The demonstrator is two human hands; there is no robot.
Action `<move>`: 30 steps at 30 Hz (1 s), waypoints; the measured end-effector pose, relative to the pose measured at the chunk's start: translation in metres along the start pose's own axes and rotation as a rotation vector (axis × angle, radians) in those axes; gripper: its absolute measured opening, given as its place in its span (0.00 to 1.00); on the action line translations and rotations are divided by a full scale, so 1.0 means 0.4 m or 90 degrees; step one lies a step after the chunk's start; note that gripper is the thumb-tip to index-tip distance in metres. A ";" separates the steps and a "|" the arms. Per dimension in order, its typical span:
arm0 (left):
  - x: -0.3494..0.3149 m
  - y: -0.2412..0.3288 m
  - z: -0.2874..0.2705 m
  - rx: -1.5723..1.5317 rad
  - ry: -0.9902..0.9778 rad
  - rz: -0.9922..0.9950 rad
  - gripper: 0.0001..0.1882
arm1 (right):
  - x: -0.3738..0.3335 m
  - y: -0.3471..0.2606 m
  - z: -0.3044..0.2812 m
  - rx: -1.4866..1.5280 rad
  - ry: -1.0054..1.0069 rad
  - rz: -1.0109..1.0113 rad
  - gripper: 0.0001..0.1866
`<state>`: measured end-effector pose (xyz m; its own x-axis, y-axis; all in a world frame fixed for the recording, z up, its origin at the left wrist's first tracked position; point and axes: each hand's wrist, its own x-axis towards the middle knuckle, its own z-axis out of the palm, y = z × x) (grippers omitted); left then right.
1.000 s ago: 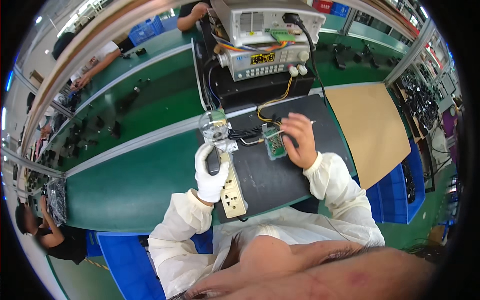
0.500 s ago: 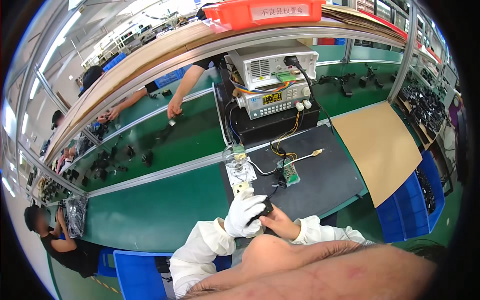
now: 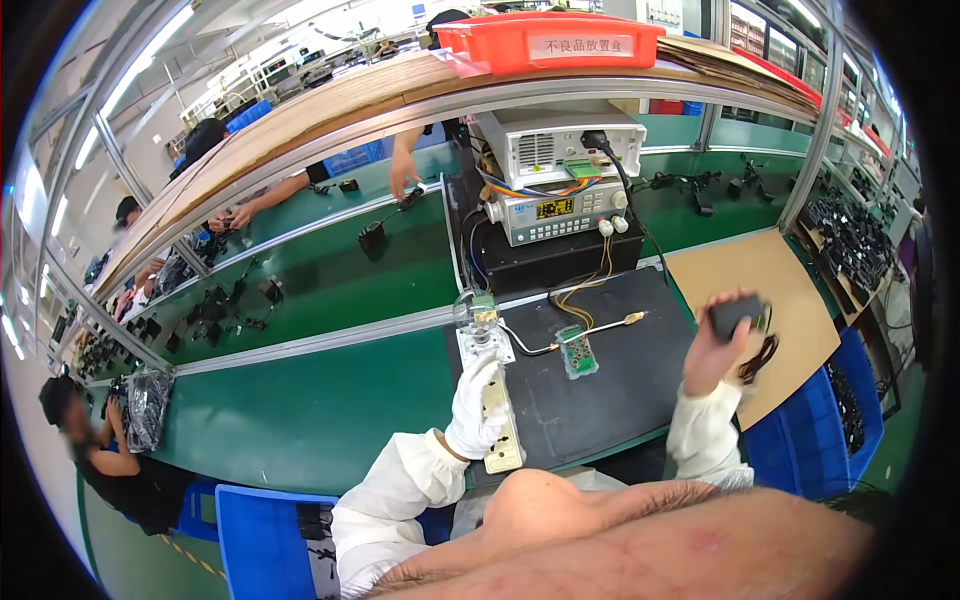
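Note:
My left hand [image 3: 477, 405], in a white glove, rests on a cream power strip [image 3: 497, 412] at the left edge of a black mat [image 3: 600, 385]. A clear light bulb [image 3: 477, 312] stands at the strip's far end. My bare right hand [image 3: 715, 348] is raised over the mat's right side, closed around a black power adapter [image 3: 733, 313] whose dark cord [image 3: 762, 353] hangs below it. A small green circuit board [image 3: 576, 351] lies on the mat between my hands, wired with yellow leads to a grey bench power supply [image 3: 558, 175] behind it.
A brown cardboard sheet [image 3: 770, 290] lies right of the mat, with blue bins [image 3: 820, 430] beyond it. A green conveyor [image 3: 330, 290] carries black adapters. An orange tray [image 3: 548, 40] sits on the overhead shelf. Other people work across the line and at the left.
My right hand has swung from beside my left hand out to the right and lifted, carrying the black adapter. My left hand has moved onto the power strip. The view has tilted.

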<state>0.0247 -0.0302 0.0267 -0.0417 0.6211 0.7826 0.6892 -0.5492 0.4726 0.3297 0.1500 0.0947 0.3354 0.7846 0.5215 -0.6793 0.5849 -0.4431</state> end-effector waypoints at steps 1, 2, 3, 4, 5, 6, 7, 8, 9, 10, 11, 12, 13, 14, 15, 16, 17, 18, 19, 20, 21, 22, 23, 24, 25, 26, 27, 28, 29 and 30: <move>0.002 -0.002 0.006 -0.004 0.012 -0.033 0.28 | 0.074 0.000 -0.018 -0.023 0.069 0.037 0.21; -0.004 -0.015 0.015 -0.015 0.003 -0.031 0.28 | 0.152 0.014 -0.074 -0.162 0.044 0.036 0.19; -0.016 -0.046 0.023 -0.029 0.030 -0.092 0.27 | 0.223 0.038 -0.122 -0.302 0.021 0.037 0.17; -0.033 -0.075 0.034 -0.046 0.053 -0.159 0.26 | 0.268 0.045 -0.100 -0.488 -0.067 0.018 0.17; -0.036 -0.091 0.050 -0.073 0.063 -0.223 0.26 | 0.310 0.080 -0.077 -0.475 -0.080 0.018 0.20; -0.024 -0.087 0.056 -0.104 0.032 -0.213 0.26 | 0.390 0.138 -0.166 -0.644 -0.160 -0.079 0.23; -0.017 -0.092 0.047 -0.030 0.036 -0.189 0.26 | 0.418 0.148 -0.152 -0.750 -0.231 0.018 0.26; -0.012 -0.097 0.045 0.042 0.040 -0.162 0.26 | 0.469 0.218 -0.213 -0.980 -0.280 0.043 0.29; -0.015 -0.106 0.045 0.024 0.023 -0.157 0.26 | 0.471 0.279 -0.224 -1.110 -0.317 -0.029 0.32; -0.026 -0.117 0.045 0.020 0.033 -0.176 0.26 | 0.457 0.305 -0.203 -1.163 -0.312 0.009 0.33; -0.032 -0.121 0.046 0.020 0.046 -0.194 0.26 | 0.446 0.322 -0.181 -1.213 -0.307 0.044 0.34; -0.034 -0.123 0.048 0.010 0.037 -0.188 0.26 | 0.443 0.341 -0.180 -1.221 -0.293 0.046 0.34; -0.034 -0.123 0.051 -0.013 0.040 -0.211 0.26 | 0.439 0.357 -0.181 -1.207 -0.298 0.028 0.35; -0.037 -0.126 0.052 -0.033 0.042 -0.236 0.26 | 0.435 0.382 -0.195 -1.191 -0.306 0.013 0.35; -0.036 -0.126 0.051 -0.055 0.042 -0.258 0.27 | 0.435 0.402 -0.223 -1.197 -0.291 0.015 0.35; -0.036 -0.129 0.054 -0.062 0.031 -0.252 0.27 | 0.436 0.420 -0.251 -1.154 -0.264 0.032 0.35; -0.037 -0.137 0.058 -0.061 0.021 -0.241 0.26 | 0.437 0.441 -0.281 -1.109 -0.238 0.050 0.35; -0.042 -0.143 0.060 -0.059 0.014 -0.232 0.25 | 0.433 0.450 -0.291 -1.062 -0.217 0.064 0.35; -0.046 -0.151 0.062 -0.060 0.007 -0.222 0.24 | 0.431 0.451 -0.306 -1.068 -0.206 0.064 0.35; -0.051 -0.153 0.062 -0.066 0.000 -0.219 0.24 | 0.420 0.447 -0.317 -1.027 -0.208 0.025 0.34; -0.054 -0.157 0.064 -0.069 0.000 -0.239 0.25 | 0.408 0.437 -0.332 -0.989 -0.206 -0.015 0.33; -0.052 -0.163 0.067 -0.075 -0.004 -0.256 0.26 | 0.397 0.425 -0.346 -0.954 -0.199 -0.056 0.32; -0.050 -0.163 0.070 -0.080 -0.008 -0.275 0.27 | 0.382 0.404 -0.325 -0.954 -0.230 -0.111 0.30; -0.052 -0.155 0.063 -0.092 -0.023 -0.268 0.27 | 0.367 0.389 -0.300 -0.957 -0.258 -0.167 0.28; -0.038 -0.123 0.049 -0.105 -0.015 -0.315 0.26 | 0.350 0.372 -0.269 -0.884 -0.266 -0.129 0.25; -0.031 -0.104 0.043 -0.116 -0.009 -0.363 0.26 | 0.331 0.364 -0.236 -0.810 -0.271 -0.094 0.22; -0.038 -0.116 0.041 -0.104 -0.002 -0.363 0.26 | 0.313 0.361 -0.217 -0.747 -0.301 -0.104 0.19; -0.037 -0.129 0.043 -0.090 0.006 -0.363 0.26 | 0.292 0.354 -0.205 -0.684 -0.331 -0.115 0.16; -0.024 -0.111 0.046 -0.103 -0.010 -0.361 0.26 | 0.253 0.328 -0.173 -0.632 -0.385 -0.078 0.14; -0.001 -0.080 0.044 -0.109 0.014 -0.410 0.26 | 0.213 0.292 -0.138 -0.581 -0.434 -0.044 0.12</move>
<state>0.0154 -0.0030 0.0040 -0.4226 0.8440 0.3301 0.3973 -0.1549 0.9045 0.3147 0.2964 0.0471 -0.2596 0.6325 0.7297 0.1477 0.7728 -0.6173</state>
